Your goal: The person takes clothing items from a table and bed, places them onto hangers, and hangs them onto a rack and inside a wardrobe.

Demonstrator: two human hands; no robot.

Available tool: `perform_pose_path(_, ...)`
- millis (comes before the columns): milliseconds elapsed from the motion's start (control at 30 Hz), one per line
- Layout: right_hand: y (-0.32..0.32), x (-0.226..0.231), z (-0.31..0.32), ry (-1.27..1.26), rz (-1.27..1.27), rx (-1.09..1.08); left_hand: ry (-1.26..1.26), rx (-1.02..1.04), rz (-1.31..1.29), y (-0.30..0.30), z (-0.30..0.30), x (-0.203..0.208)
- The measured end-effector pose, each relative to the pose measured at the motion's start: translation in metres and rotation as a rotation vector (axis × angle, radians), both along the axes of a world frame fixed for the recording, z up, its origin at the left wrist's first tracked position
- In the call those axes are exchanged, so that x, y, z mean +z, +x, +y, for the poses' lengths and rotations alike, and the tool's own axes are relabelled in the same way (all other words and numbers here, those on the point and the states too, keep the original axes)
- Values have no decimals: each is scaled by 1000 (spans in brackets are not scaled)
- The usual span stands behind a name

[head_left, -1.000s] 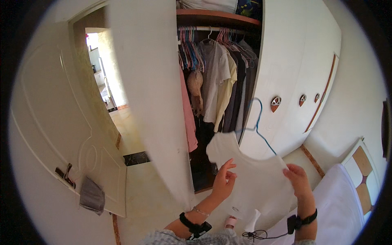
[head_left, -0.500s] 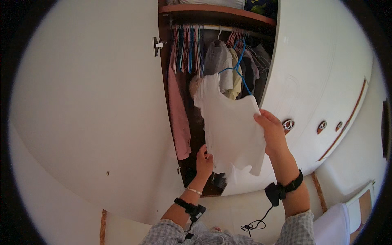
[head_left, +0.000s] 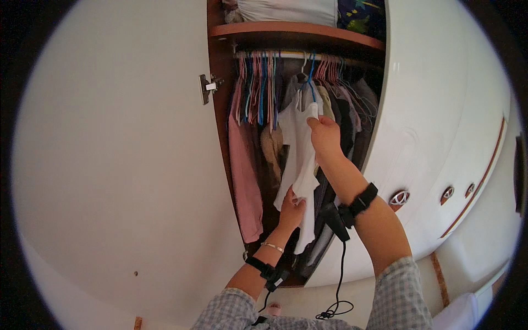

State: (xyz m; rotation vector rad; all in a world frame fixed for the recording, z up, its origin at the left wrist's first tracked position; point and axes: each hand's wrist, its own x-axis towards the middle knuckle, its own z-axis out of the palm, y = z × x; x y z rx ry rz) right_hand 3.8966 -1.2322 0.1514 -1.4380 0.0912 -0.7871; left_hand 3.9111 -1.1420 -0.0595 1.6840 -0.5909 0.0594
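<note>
A white short-sleeved top (head_left: 300,151) hangs from a blue hanger (head_left: 313,71) in front of the open wardrobe. The hanger's hook is up at the clothes rod (head_left: 291,54); whether it rests on the rod I cannot tell. My right hand (head_left: 325,138) pinches the top at its right shoulder, thumb uppermost. Lower down, my left hand (head_left: 291,212) has its fingers closed on the cloth near the hem. The top is turned partly edge-on and hangs in folds.
Several bare hangers (head_left: 258,91) crowd the rod's left end, above a pink garment (head_left: 245,176). Hung clothes (head_left: 344,113) fill the right side. A brown shelf (head_left: 297,34) runs above. White doors (head_left: 121,154) flank the opening, the right one near my right arm.
Both hands have brought the white top inward to the rod. It has turned from facing me to partly edge-on. My right hand has moved left and up; my left hand now grips near the hem.
</note>
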Motion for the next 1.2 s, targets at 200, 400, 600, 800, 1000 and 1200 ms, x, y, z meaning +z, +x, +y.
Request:
perform_pose_path(200, 75, 21, -4, -154, -7, -114, 20, 47, 94, 26, 28, 6)
perform_pose_path(400, 107, 30, 10, -124, 62, -185, 29, 70, 65, 61, 64, 15)
perform_pose_path(600, 155, 0, -11, -324, 50, -345, -70, -7, 149, 88, 56, 5)
perform_pose_path(800, 196, -11, -47, -506, 187, -404, -127, -72, 267, 101, 28, -19)
perform_pose_path(1000, 130, -11, -21, -542, 80, -288, -128, -62, 345, 85, 27, -34)
perform_pose_path(1200, 46, -66, -15, -691, -455, -279, -123, 58, 299, 54, 46, -44)
